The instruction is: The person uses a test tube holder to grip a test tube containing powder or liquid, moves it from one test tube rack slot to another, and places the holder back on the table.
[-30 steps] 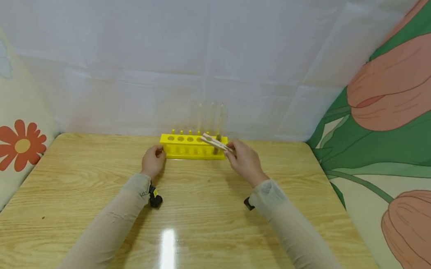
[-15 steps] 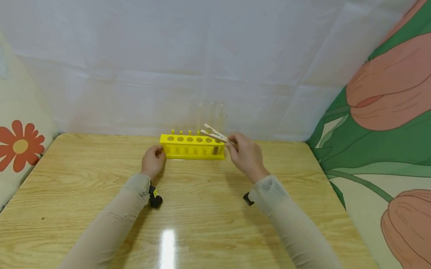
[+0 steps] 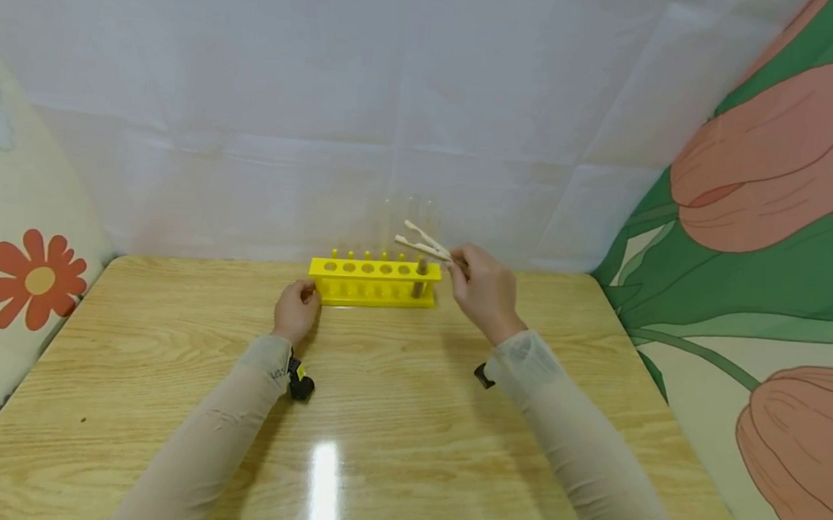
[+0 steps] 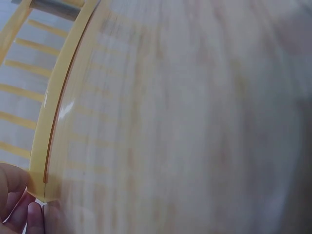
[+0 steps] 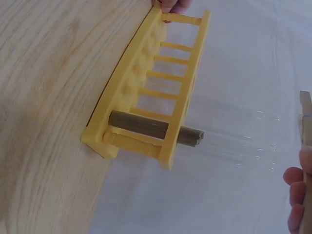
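A yellow test tube rack (image 3: 369, 271) stands at the back of the table. My left hand (image 3: 296, 312) holds its left end; in the left wrist view, the fingers (image 4: 14, 180) grip the rack's corner. One test tube with grey-brown contents (image 5: 139, 124) stands upright in the rack's rightmost hole. My right hand (image 3: 486, 288) squeezes the handle of a wooden test tube clamp (image 3: 431, 250). The clamp's jaws are spread, above the rack's right end and apart from the tube. In the right wrist view, only part of the clamp (image 5: 307, 131) shows, at the right edge.
Several clear test tubes (image 3: 412, 206) stand inverted behind the rack's right half, faint against the white cloth (image 3: 255, 83). The wood-grain table (image 3: 380, 385) ends at that cloth. Flower-printed panels (image 3: 787, 171) close off both sides.
My right hand has risen and drawn slightly right with the clamp. Its jaws, nearly together at first, now stand apart, away from the filled tube. The left hand has stayed still.
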Demonstrator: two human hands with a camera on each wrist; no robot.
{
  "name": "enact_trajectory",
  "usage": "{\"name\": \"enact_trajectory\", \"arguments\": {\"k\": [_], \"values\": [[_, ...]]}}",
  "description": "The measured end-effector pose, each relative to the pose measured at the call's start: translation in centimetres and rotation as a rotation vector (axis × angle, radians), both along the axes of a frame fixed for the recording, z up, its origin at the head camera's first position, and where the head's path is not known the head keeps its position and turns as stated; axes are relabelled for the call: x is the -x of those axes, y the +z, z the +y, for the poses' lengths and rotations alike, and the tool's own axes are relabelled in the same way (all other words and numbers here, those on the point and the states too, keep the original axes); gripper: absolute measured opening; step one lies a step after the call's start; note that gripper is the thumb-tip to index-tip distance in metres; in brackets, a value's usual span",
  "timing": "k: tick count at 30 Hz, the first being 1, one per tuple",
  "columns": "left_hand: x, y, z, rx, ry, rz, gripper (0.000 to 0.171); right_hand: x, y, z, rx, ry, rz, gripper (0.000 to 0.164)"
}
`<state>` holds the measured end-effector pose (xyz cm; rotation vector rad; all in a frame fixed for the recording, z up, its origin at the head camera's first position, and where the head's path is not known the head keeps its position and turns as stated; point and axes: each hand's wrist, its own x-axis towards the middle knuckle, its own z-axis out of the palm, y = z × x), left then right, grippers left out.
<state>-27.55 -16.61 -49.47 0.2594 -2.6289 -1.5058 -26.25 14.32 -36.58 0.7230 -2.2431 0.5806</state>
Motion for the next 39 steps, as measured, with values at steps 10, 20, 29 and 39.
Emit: {"name": "enact_trajectory", "arguments": {"k": [10, 20, 29, 39], "values": [[-0.1, 0.1, 0.1, 0.01, -0.008, 0.005, 0.04, 0.4, 0.9, 0.4, 0.005, -0.052, 0.028, 0.01], [0.0, 0.4, -0.1, 0.014, -0.013, 0.026, 0.04, 0.9, 1.6, 0.8, 0.0, -0.081, 0.041, 0.011], [-0.1, 0.4, -0.1, 0.007, -0.007, 0.026, 0.039, 1.2, 1.4, 1.1, 0.018, -0.089, 0.029, 0.01], [-0.3, 0.4, -0.1, 0.005, 0.001, 0.028, 0.038, 1.6, 1.1, 1.2, 0.039, -0.1, -0.004, 0.01]]}}
